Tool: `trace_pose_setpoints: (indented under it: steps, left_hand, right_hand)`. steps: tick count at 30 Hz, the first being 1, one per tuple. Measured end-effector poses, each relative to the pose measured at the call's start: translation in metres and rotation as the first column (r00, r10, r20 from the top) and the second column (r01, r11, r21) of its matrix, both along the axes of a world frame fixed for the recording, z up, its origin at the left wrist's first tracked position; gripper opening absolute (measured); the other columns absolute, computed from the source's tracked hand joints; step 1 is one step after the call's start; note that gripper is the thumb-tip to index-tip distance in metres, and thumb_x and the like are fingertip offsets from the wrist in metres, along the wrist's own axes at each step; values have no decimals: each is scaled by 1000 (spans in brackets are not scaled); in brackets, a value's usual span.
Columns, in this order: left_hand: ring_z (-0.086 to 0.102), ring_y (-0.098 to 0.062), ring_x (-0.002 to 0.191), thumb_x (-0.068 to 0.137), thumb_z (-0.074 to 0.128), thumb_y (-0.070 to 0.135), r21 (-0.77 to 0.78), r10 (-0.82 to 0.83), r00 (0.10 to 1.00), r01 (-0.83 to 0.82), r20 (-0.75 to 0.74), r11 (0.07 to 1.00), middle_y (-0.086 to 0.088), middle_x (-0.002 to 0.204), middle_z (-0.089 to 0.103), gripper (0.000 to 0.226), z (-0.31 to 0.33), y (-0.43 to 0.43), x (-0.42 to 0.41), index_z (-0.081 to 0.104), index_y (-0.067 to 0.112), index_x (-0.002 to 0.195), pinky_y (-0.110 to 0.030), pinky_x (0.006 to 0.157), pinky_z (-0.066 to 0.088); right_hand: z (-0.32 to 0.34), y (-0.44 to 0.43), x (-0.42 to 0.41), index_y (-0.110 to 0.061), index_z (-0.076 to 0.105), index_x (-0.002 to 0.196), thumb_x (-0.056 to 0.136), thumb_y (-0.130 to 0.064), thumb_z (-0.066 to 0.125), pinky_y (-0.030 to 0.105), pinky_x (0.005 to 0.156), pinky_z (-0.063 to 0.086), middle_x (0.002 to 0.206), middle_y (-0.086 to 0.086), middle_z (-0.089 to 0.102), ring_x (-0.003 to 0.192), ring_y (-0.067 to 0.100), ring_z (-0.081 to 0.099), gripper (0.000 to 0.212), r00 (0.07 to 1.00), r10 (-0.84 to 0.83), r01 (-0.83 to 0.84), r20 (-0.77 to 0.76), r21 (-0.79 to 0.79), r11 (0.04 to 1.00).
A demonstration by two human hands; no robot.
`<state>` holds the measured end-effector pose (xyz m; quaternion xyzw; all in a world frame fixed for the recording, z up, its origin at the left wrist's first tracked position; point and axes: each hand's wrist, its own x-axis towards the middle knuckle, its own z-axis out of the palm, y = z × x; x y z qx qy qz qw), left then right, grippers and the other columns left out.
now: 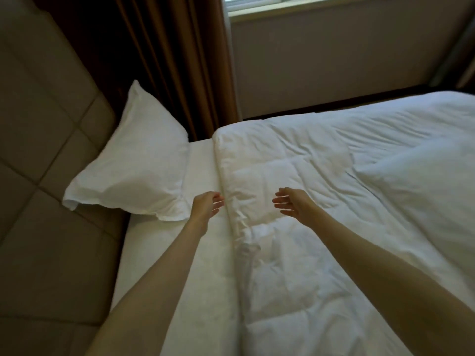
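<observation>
A white quilted duvet [321, 176] covers most of the bed, its top edge running from the far side down toward me. A white pillow [133, 170] leans against the headboard at the left. Bare white sheet [200, 165] shows between pillow and duvet. My left hand [207, 205] hovers over the sheet just beside the duvet's edge, fingers relaxed and holding nothing. My right hand [293, 204] is over the duvet, palm turned left, fingers straight and apart, also holding nothing. Whether either hand touches the fabric I cannot tell.
A padded beige headboard [43, 129] fills the left side. Brown curtains [174, 60] hang behind the pillow, beside a grey wall [334, 55] under a window sill. A second white pillow or duvet fold [424, 191] lies at the right.
</observation>
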<state>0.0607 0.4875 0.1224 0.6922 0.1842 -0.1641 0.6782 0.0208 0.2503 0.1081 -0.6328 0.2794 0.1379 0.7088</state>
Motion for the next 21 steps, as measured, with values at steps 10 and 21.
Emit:
trace_pose_setpoints:
  steps: [10, 21]
  left_hand:
    - [65, -22, 82, 90, 47, 14, 9, -214, 971, 216, -103, 976, -9, 91, 66, 16, -54, -190, -68, 62, 7, 90, -28, 67, 45]
    - [64, -25, 94, 94, 41, 14, 9, -457, 869, 467, -191, 884, -13, 105, 66, 21, -96, -389, -117, 56, 5, 108, -31, 74, 48]
  right_hand:
    - [-44, -172, -117, -6, 60, 104, 92, -22, 52, 36, 84, 46, 91, 10, 64, 91, 27, 60, 21, 940, -332, 324, -81, -94, 941]
    - [-85, -345, -223, -9, 60, 85, 89, -15, 54, 33, 70, 43, 92, 13, 60, 85, 24, 55, 10, 757, -642, 590, -119, -298, 751]
